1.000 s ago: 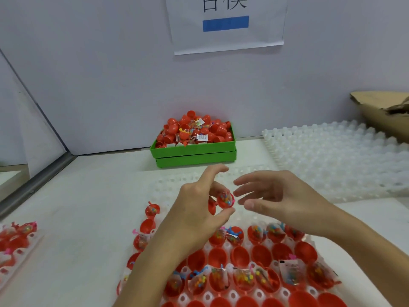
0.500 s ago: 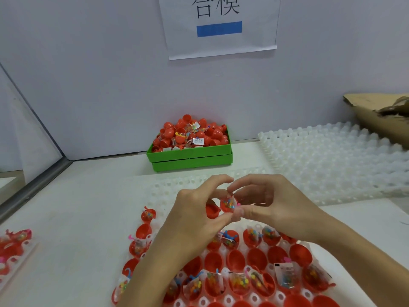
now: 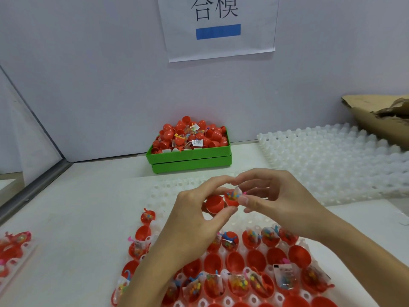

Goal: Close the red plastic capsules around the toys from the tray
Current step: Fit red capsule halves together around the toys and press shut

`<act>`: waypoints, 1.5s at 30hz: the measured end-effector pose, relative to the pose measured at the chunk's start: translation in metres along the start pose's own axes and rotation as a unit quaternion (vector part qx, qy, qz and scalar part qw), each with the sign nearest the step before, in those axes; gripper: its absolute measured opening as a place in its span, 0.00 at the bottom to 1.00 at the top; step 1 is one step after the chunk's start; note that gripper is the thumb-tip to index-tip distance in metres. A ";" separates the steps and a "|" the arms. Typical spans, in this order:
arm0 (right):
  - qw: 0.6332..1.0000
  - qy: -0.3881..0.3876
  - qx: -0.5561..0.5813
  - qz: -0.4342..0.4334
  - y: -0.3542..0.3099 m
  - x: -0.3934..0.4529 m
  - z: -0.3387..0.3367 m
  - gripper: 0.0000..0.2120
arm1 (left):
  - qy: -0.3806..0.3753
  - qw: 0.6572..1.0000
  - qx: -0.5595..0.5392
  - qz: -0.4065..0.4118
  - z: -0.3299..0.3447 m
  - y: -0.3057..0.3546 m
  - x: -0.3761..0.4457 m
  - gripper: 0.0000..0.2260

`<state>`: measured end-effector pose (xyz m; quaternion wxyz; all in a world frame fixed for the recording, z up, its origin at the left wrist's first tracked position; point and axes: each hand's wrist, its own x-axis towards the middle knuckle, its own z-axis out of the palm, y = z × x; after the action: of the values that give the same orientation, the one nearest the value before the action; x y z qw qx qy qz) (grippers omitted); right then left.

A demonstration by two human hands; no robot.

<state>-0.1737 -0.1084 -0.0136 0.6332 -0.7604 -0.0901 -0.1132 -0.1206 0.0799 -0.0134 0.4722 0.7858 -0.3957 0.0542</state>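
1. Hands are meeting above the white tray (image 3: 168, 191) at mid-frame, both working on one open red capsule (image 3: 221, 201).
2. Left hand (image 3: 194, 220) is pinching the capsule between thumb and curled fingers; the empty half (image 3: 214, 203) is sitting against its fingers, with the thumb under the filled half.
3. Right hand (image 3: 276, 200) is curling its fingers over the filled half (image 3: 232, 199), its thumb tip pressing the rim where a bagged toy (image 3: 235, 193) with coloured bits is sticking out.
4. Both halves are lying side by side, touching, not closed together.
5. Below the hands, the tray is holding rows of open red capsule halves (image 3: 234, 262), many carrying small toy packets (image 3: 239, 282), others bare.
6. Against the back wall a green bin (image 3: 190, 158) is sitting on the bench (image 3: 77, 207), heaped with red capsules and packets.
7. Another white tray (image 3: 332, 160) is lying to the right, with brown cardboard (image 3: 376, 116) behind it.
8. Far left, a tray edge with more red capsules (image 3: 12, 249) is showing.
9. A paper sign (image 3: 218, 25) with a blue bar is hanging on the wall.
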 end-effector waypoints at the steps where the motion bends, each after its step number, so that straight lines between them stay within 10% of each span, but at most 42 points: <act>1: 1.000 -0.002 0.011 0.001 0.000 0.000 0.000 0.11 | 0.000 1.000 -0.003 0.002 0.000 0.000 0.000 0.19; 10: 0.999 0.024 0.041 -0.014 -0.005 -0.001 0.001 0.11 | 0.017 0.999 -0.014 0.033 0.001 0.000 0.000 0.08; 35: 0.998 0.044 0.016 -0.049 -0.004 0.000 0.003 0.06 | 0.033 0.998 0.022 0.038 0.001 0.005 0.000 0.18; 45: 0.997 0.061 0.017 -0.046 -0.009 0.001 0.000 0.12 | 0.118 0.975 -0.182 -0.046 -0.004 0.008 0.005 0.19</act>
<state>-0.1751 -0.1064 -0.0050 0.6448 -0.7358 -0.0880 -0.1873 -0.1216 0.0787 -0.0032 0.6526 0.6921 -0.3040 0.0519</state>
